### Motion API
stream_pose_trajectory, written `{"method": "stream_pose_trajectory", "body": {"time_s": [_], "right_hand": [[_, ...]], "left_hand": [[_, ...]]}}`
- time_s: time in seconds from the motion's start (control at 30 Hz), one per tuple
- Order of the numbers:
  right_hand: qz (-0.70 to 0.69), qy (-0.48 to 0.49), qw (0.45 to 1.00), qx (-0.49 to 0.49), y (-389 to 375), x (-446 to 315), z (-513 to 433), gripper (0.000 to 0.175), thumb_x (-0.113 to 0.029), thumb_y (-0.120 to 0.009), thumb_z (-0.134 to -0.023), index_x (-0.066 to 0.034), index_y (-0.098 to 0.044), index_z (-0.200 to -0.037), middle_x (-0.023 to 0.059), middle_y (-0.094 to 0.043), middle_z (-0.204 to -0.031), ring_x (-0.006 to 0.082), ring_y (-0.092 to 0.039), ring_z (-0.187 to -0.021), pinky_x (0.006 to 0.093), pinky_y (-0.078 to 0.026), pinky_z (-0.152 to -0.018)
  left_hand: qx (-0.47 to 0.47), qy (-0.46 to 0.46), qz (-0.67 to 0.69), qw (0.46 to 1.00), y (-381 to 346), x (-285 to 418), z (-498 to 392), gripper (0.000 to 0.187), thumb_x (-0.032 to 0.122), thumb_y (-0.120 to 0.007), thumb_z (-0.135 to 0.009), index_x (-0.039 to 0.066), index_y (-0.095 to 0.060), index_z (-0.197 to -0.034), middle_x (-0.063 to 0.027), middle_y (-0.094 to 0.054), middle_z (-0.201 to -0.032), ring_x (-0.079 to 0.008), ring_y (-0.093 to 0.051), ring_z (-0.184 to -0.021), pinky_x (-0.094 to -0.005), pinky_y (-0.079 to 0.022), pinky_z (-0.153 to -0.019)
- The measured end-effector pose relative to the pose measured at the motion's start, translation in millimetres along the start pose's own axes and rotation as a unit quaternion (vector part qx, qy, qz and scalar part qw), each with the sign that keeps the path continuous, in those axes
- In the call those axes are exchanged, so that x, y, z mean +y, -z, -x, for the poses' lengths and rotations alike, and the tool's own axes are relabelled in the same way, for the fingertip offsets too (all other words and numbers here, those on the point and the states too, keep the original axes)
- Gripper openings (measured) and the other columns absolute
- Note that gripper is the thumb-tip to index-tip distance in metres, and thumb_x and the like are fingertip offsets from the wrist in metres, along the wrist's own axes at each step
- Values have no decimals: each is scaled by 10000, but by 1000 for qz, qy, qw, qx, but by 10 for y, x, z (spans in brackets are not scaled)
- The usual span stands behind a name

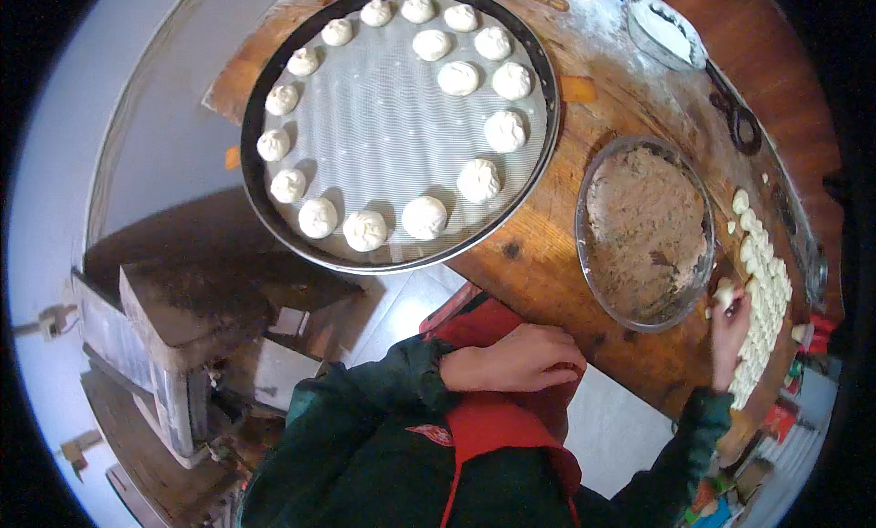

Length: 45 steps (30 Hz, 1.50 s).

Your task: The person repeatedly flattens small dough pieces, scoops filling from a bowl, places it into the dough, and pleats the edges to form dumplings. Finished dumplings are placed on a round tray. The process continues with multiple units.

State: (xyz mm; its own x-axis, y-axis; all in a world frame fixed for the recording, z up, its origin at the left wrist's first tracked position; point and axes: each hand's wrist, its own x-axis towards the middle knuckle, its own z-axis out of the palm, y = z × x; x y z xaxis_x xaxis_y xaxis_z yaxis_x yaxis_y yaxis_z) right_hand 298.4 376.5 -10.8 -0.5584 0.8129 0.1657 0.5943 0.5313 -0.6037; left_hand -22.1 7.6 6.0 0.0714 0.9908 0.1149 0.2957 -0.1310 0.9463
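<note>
My right hand [729,336] is at the right by a long heap of small dough pieces [763,322], its fingertips closed on one pale dough piece [724,294]. Across my lap, over the red apron [506,418], lies my left hand [523,360], palm down with fingers together and slightly bent; nothing shows in it. Just left of my right hand is an oval clear bowl of brown minced filling [647,227]. A big round tray [400,262] with a mesh liner is at the upper left, with several pleated white buns [424,217] set around its rim.
A glass bowl of white flour [664,32] stands at the wooden table's [534,254] far edge, flour scattered near it. Black-handled scissors [742,124] lie at the right edge. An orange block [578,88] touches the tray's right side. Dark wooden furniture [185,302] stands at lower left.
</note>
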Motion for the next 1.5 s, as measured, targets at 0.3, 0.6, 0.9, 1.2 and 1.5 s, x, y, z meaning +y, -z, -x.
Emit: {"method": "stream_pose_trajectory", "body": {"time_s": [0.3,0.6,0.9,1.2,1.5], "right_hand": [[220,93,971,-12,-748,-1132,926,665,-127,-621,-937,16,-403,-1549,297,-380,-1611,454,-333,-1524,570,-266,-1250],[231,86,968,-58,-893,-1327,716,637,-209,-568,-985,-13,-393,-1565,244,-318,-1664,429,-252,-1565,563,-182,-1275],[192,28,981,-1,-905,-1241,787,541,-196,-554,-990,-42,-489,-1504,244,-298,-1670,430,-248,-1564,570,-191,-1271],[-27,-32,999,-2,-615,-1138,977,484,-118,-502,-997,4,-516,-1465,247,-396,-1617,426,-283,-1549,503,-262,-1263],[-85,-250,961,82,-412,-1746,1584,112,-103,-750,-940,-16,-721,-1003,89,-755,-957,154,-703,-836,319,-550,-725]], "left_hand": [[-80,-25,5,997,-174,125,-231,226,187,-736,-944,95,-747,-1151,-122,-736,-1079,-340,-700,-1022,-439,-575,-895],[-88,-39,14,995,-259,193,-204,216,142,-741,-926,93,-740,-1137,-127,-719,-1019,-337,-684,-944,-422,-570,-833],[-98,-57,14,993,-358,222,-277,201,130,-731,-929,98,-732,-1128,-121,-712,-994,-336,-680,-934,-427,-569,-818],[-126,-66,14,990,-416,334,-321,220,152,-741,-934,95,-749,-1146,-121,-740,-1072,-344,-702,-1005,-432,-574,-878],[20,164,145,976,-731,108,-441,453,237,-655,-1027,25,-562,-1416,-106,-677,-1019,-217,-695,-852,-360,-572,-744]]}}
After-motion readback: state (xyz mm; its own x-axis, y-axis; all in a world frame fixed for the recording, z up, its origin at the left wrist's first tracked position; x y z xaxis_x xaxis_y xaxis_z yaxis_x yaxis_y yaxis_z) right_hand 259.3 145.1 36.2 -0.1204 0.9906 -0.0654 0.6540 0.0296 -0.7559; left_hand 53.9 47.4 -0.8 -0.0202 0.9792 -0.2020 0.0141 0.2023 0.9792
